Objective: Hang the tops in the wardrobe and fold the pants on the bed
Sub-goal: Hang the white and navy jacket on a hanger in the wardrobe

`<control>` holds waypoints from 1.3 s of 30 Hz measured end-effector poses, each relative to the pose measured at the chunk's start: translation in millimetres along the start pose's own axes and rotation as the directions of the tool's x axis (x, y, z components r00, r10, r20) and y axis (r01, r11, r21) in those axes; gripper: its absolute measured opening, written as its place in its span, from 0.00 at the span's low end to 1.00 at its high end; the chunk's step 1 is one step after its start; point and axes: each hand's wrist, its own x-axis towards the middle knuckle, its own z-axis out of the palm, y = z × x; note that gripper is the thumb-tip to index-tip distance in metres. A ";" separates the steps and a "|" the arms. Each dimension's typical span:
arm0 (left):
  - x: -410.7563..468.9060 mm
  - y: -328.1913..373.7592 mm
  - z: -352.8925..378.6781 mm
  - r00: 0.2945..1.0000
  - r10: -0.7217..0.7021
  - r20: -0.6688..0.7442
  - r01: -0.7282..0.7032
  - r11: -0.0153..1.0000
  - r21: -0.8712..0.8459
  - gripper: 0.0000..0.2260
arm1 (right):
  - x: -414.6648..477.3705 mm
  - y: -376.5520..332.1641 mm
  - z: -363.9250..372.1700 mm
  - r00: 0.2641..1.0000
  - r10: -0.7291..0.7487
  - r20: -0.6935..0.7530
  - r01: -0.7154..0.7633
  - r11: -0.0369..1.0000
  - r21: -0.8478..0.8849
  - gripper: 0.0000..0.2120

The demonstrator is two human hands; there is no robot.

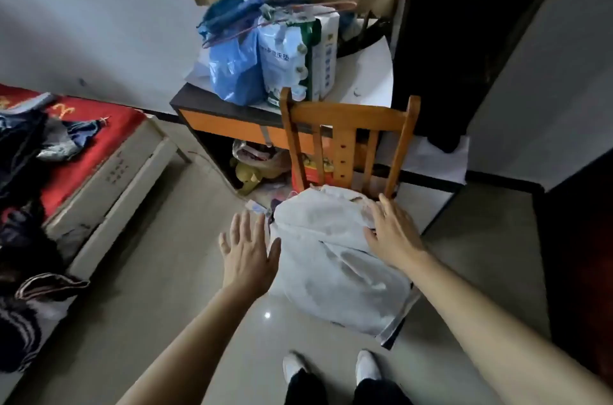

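A white garment (331, 258) lies spread over the seat of a wooden chair (348, 126) in front of me. My right hand (394, 232) rests flat on its upper right part, fingers straight. My left hand (248, 252) hovers open just left of the garment, fingers spread, holding nothing. The bed (96, 142) with a red cover is at the left, with several dark and striped clothes (30, 139) piled on it. The dark wardrobe (451, 39) stands open at the upper right, behind the chair.
An orange and black desk (232, 119) behind the chair carries blue bags (235, 69), a white package (292, 62) and wire hangers (282, 16). Bags and a yellow toy (252, 172) sit under the desk. The floor is pale tile (166, 288); my feet show at the bottom.
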 end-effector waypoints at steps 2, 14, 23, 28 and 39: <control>22.6 -0.5 32.9 0.997 0.050 0.065 -0.051 0.999 0.013 0.30 | 0.0 18.4 23.9 0.994 0.105 0.028 -0.107 0.994 0.040 0.29; 69.1 27.9 268.7 0.771 0.341 0.537 -0.361 0.930 -0.072 0.27 | -54.5 69.5 231.1 0.651 0.642 0.406 -0.755 0.604 0.255 0.30; 87.2 23.3 368.7 0.606 0.327 0.725 -0.464 0.886 -0.012 0.26 | -44.4 98.9 346.9 0.398 0.780 0.483 -0.899 0.225 0.376 0.21; 82.7 27.3 383.6 0.679 0.362 0.639 -0.513 0.857 0.059 0.22 | -22.0 118.5 372.0 0.261 0.847 0.463 -0.867 -0.005 0.498 0.28; 76.9 31.0 377.4 0.683 0.251 0.686 -0.367 0.930 0.025 0.24 | -39.7 130.0 310.4 0.363 0.893 0.268 -0.802 0.153 0.577 0.17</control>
